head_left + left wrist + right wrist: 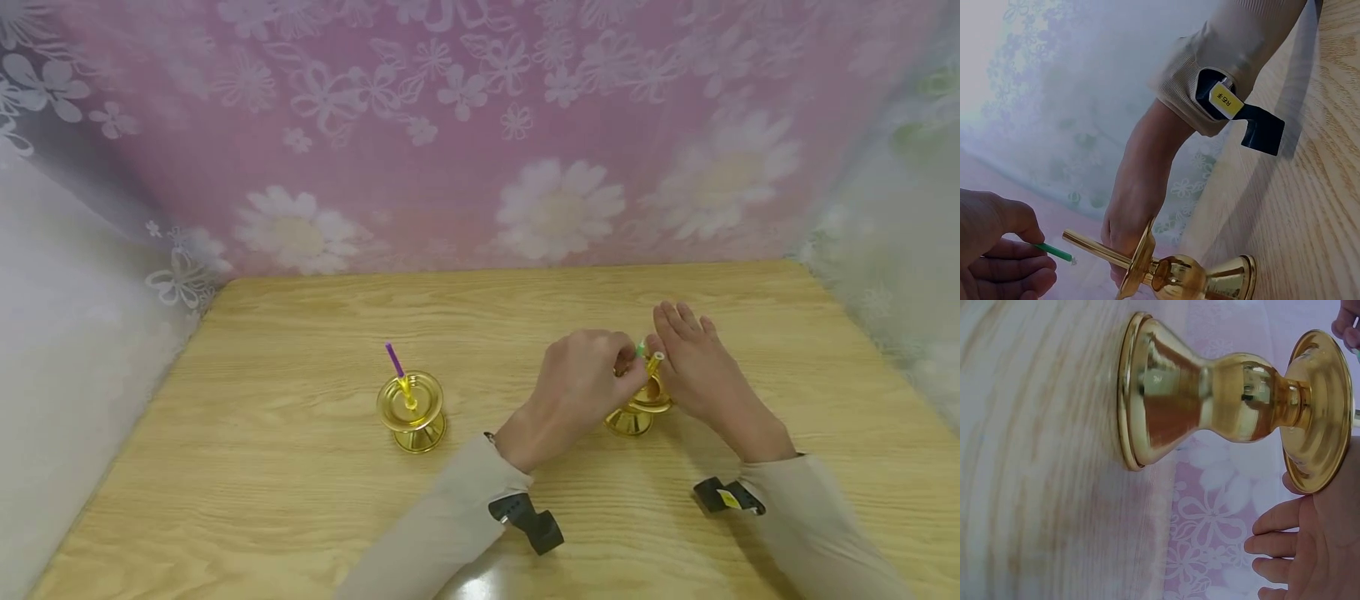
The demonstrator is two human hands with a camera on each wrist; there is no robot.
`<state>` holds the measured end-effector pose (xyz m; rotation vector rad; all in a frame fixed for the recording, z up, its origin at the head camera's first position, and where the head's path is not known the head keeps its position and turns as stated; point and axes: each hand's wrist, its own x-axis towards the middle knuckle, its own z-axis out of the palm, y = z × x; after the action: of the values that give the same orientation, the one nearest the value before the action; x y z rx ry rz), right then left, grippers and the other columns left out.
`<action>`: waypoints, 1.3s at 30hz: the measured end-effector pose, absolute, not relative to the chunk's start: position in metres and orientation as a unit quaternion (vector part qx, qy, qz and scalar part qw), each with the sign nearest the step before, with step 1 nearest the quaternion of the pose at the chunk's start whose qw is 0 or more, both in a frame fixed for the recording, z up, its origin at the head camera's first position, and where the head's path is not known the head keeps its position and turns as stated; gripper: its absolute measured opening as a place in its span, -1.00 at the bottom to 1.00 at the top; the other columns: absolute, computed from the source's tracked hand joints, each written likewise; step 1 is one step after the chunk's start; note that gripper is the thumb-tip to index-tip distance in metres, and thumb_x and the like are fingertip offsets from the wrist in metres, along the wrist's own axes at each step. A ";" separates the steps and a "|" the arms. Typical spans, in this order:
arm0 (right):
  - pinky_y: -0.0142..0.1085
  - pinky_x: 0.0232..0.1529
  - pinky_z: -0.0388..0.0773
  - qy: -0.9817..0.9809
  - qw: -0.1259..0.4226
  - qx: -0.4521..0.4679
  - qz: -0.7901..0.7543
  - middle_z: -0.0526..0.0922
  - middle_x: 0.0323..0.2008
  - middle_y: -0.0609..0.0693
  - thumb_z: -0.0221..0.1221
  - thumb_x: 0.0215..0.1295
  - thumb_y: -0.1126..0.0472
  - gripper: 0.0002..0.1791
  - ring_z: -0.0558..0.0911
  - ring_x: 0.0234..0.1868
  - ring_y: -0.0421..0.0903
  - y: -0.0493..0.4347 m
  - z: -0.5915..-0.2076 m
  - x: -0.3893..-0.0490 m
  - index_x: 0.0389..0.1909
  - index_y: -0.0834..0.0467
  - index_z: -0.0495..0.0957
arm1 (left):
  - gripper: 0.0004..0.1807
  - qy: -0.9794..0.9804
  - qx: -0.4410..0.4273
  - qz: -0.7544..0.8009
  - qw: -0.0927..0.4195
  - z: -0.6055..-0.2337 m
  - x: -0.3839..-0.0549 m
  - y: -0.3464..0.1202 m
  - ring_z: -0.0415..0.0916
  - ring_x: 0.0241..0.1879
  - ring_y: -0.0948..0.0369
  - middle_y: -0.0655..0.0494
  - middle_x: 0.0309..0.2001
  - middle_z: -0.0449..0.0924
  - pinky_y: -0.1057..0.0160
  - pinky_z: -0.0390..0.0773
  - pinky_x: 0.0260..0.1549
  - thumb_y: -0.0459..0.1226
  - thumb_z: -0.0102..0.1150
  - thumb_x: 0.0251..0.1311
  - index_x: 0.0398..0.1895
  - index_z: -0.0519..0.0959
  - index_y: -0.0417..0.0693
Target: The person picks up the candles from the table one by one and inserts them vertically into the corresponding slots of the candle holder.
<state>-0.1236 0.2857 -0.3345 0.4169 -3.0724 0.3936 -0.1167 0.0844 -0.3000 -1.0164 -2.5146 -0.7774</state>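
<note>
My left hand point(581, 375) pinches a thin green candle point(1057, 251) between thumb and fingers. The candle's pale tip points at the mouth of a slim gold tube point(1094, 245), with a small gap between them in the left wrist view. That tube rises from the dish of a shiny gold candle holder point(1241, 397) standing on the table. My right hand point(701, 375) is beside the dish, its fingers stretched out and spread. Its palm lies right at the dish rim in the right wrist view, and the dish hides part of the thumb side.
A second gold candle holder point(418, 435) stands to the left on the wood-grain table point(300, 500), with a purple candle point(394, 358) upright, slightly tilted, in its tube. Behind the table hangs a pink flowered cloth point(420, 192); pale cloth point(60, 333) borders the left side.
</note>
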 end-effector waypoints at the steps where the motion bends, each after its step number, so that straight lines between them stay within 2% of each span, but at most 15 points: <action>1: 0.24 0.38 -0.29 -0.983 0.007 0.135 0.128 -0.11 0.42 0.49 -0.40 0.60 0.13 -0.39 -0.15 0.44 0.39 0.284 -0.335 -0.125 0.42 0.52 -0.11 | -0.77 -0.880 -0.353 -0.272 0.163 -0.299 -0.117 0.084 0.22 -0.71 0.47 0.35 -0.66 0.40 0.59 0.17 -0.74 -0.24 0.17 0.25 -0.59 0.58 0.04; 4: 0.25 0.37 -0.27 -0.982 0.005 0.139 0.127 -0.11 0.42 0.49 -0.40 0.60 0.12 -0.39 -0.15 0.44 0.39 0.280 -0.337 -0.128 0.42 0.52 -0.11 | -0.79 -0.880 -0.351 -0.275 0.164 -0.297 -0.117 0.082 0.26 -0.68 0.47 0.33 -0.65 0.44 0.60 0.20 -0.70 -0.24 0.18 0.26 -0.56 0.61 0.03; 9: 0.26 0.37 -0.24 -0.984 0.008 0.141 0.112 -0.09 0.41 0.50 -0.27 0.53 0.31 -0.44 -0.13 0.44 0.40 0.280 -0.335 -0.127 0.41 0.54 -0.08 | -0.85 -0.875 -0.360 -0.285 0.156 -0.293 -0.117 0.086 0.35 -0.58 0.50 0.32 -0.56 0.55 0.62 0.27 -0.59 -0.25 0.18 0.25 -0.43 0.69 0.02; 19: 0.27 0.36 -0.24 -0.984 0.011 0.141 0.111 -0.08 0.40 0.52 -0.24 0.56 0.24 -0.41 -0.13 0.43 0.42 0.282 -0.332 -0.127 0.39 0.57 -0.07 | -0.84 -0.862 -0.369 -0.309 0.159 -0.283 -0.124 0.090 0.49 -0.47 0.50 0.28 -0.43 0.67 0.66 0.35 -0.49 -0.25 0.15 0.29 -0.34 0.72 -0.01; 26: 0.29 0.35 -0.26 -0.985 0.000 0.139 0.103 -0.10 0.40 0.53 -0.22 0.44 0.36 -0.41 -0.16 0.43 0.42 0.287 -0.332 -0.124 0.40 0.54 -0.06 | -0.80 -0.848 -0.378 -0.355 0.106 -0.274 -0.132 0.094 0.50 -0.43 0.53 0.23 -0.35 0.71 0.69 0.38 -0.40 -0.24 0.14 0.33 -0.17 0.73 -0.07; 30: 0.31 0.34 -0.26 -0.985 -0.006 0.138 0.107 -0.09 0.39 0.54 -0.23 0.43 0.37 -0.42 -0.18 0.43 0.42 0.289 -0.333 -0.123 0.41 0.51 -0.03 | -0.79 -0.838 -0.383 -0.381 0.082 -0.273 -0.134 0.098 0.51 -0.41 0.53 0.20 -0.29 0.73 0.70 0.39 -0.37 -0.25 0.14 0.33 -0.11 0.73 -0.09; 34: 0.31 0.34 -0.26 -0.984 -0.008 0.140 0.107 -0.08 0.40 0.53 -0.25 0.46 0.35 -0.44 -0.19 0.44 0.42 0.289 -0.335 -0.125 0.40 0.52 -0.01 | -0.80 -0.832 -0.387 -0.391 0.072 -0.274 -0.134 0.099 0.52 -0.42 0.53 0.18 -0.28 0.73 0.70 0.39 -0.38 -0.27 0.15 0.33 -0.12 0.73 -0.10; 39: 0.33 0.33 -0.22 -0.984 0.000 0.144 0.103 -0.05 0.39 0.54 -0.25 0.45 0.36 -0.44 -0.16 0.42 0.45 0.289 -0.335 -0.125 0.39 0.54 -0.01 | -0.81 -0.835 -0.387 -0.385 0.077 -0.275 -0.133 0.100 0.48 -0.48 0.54 0.21 -0.37 0.71 0.69 0.38 -0.42 -0.26 0.17 0.32 -0.15 0.74 -0.08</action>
<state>-0.1250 0.2894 -0.3349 0.4524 -3.0916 0.3246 -0.1332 0.1001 -0.2751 -1.1591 -2.5012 -1.1530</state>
